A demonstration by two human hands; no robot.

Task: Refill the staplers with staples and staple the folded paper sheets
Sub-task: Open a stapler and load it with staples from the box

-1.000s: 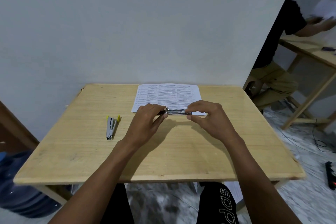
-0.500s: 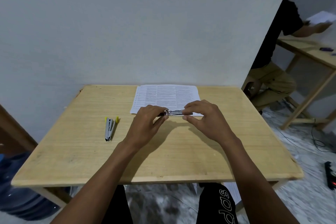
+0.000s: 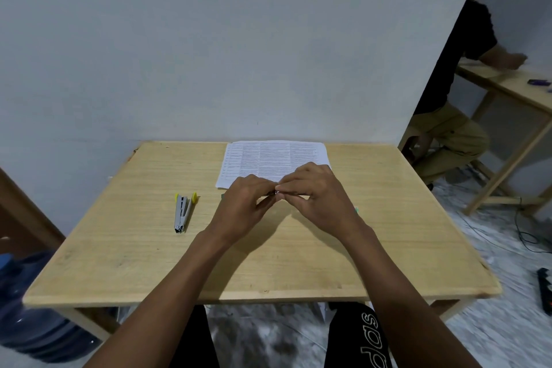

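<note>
My left hand (image 3: 245, 203) and my right hand (image 3: 319, 200) meet over the wooden table (image 3: 268, 263), just in front of the printed paper sheets (image 3: 268, 158). Fingertips of both hands pinch a thin silvery metal piece (image 3: 278, 193). Most of it is hidden, so I cannot tell whether it is a staple strip or part of a stapler. A grey stapler with yellow ends (image 3: 183, 212) lies on the table to the left of my left hand, untouched. Small green bits peek out beside my left hand (image 3: 222, 196) and by my right wrist (image 3: 356, 210).
A white wall stands right behind the table. A blue water jug (image 3: 33, 326) sits on the floor at the left. Another person (image 3: 454, 98) works at a second wooden table (image 3: 513, 89) at the right, with cables and a power strip (image 3: 545, 293) on the floor.
My hands have drawn closer together, and my right fingers now cover most of the silvery piece that showed between them before. The view has shifted slightly.
</note>
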